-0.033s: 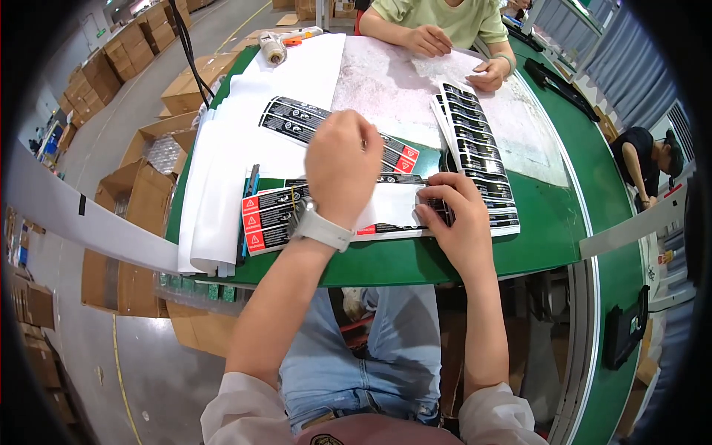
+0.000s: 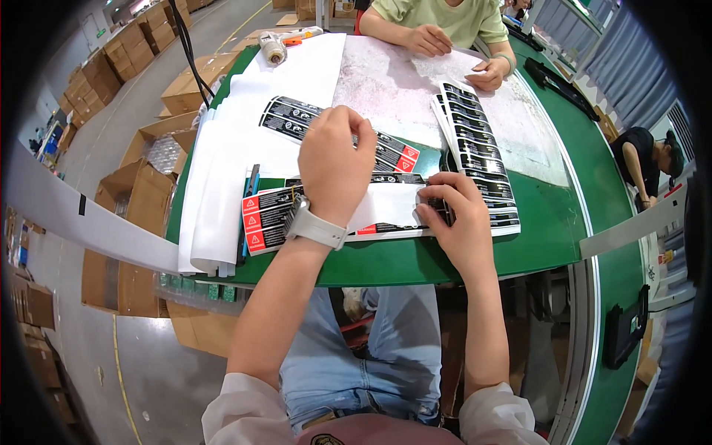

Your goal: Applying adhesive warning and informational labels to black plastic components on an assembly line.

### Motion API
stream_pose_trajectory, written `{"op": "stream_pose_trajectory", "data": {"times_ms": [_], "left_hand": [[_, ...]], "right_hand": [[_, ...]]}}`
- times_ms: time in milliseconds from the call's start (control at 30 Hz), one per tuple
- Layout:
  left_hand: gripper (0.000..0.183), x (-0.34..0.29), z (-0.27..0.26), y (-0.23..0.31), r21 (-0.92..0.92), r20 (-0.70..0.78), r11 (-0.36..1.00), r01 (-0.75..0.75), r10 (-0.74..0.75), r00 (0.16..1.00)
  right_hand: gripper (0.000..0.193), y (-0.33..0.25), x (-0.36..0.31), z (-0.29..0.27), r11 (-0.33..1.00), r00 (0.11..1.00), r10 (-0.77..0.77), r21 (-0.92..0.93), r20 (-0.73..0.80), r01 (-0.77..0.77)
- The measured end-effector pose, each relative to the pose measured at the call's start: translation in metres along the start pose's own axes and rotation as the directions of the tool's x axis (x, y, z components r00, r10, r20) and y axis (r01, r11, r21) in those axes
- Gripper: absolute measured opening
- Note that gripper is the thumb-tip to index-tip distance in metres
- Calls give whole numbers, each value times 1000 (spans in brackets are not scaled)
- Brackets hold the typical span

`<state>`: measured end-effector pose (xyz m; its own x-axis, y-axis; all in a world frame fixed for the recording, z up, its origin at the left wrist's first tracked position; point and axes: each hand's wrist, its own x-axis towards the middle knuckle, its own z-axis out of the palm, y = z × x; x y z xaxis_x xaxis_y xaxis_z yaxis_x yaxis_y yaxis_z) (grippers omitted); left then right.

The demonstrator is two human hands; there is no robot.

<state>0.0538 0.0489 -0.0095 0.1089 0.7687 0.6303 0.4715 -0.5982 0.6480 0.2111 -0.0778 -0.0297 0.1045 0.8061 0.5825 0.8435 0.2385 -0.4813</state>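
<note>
Both hands are down on the label sheet (image 2: 386, 208) that lies flat at the near edge of the green surface (image 2: 549, 230). My left hand (image 2: 335, 165) rests on it palm down with the fingers curled forward, covering the sheet's middle; I cannot tell whether those fingers pinch anything underneath. A white wristwatch (image 2: 315, 226) sits on that wrist, right over the sheet's left part. My right hand (image 2: 456, 215) is on the right part of the same sheet, fingers bent close together and their tips pressed at the edge where the white, bare backing meets a black label; it looks like a narrow pinch, though the fingertips hide the contact itself.

That sheet carries black labels with red squares at its left end (image 2: 256, 222). Just beyond my left hand a second sheet of black labels (image 2: 297, 119) lies at an angle on a stack of white paper (image 2: 222, 185), which hangs over the left edge of the surface. A long strip of black labels (image 2: 478, 156) runs away from my right hand, touching the sheet I work on at its near end. A blue pen-like tool (image 2: 251, 194) lies beside the white stack.

Across the surface another person in a light green shirt (image 2: 452, 16) rests both hands on a large pale sheet (image 2: 400, 81). A roll of tape (image 2: 272, 49) stands at the far left corner. Cardboard boxes (image 2: 141, 193) fill the floor to the left.
</note>
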Motion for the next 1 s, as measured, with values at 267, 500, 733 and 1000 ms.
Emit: {"op": "stream_pose_trajectory", "data": {"times_ms": [267,500,733,1000], "left_hand": [[22,-19,8,10,-99,470,957,-274,288,834],[19,-10,15,13,-82,564,988,-132,155,811],[19,13,19,4,-96,694,992,77,11,720],[13,46,-12,-10,-72,-157,997,1,-12,988]], "right_hand": [[23,-3,0,4,994,996,88,60,8,-88],[22,-1,-1,3,997,997,74,33,-9,-74],[18,-4,1,4,990,992,124,65,5,-124],[16,-6,0,-3,985,987,162,52,3,-162]]}}
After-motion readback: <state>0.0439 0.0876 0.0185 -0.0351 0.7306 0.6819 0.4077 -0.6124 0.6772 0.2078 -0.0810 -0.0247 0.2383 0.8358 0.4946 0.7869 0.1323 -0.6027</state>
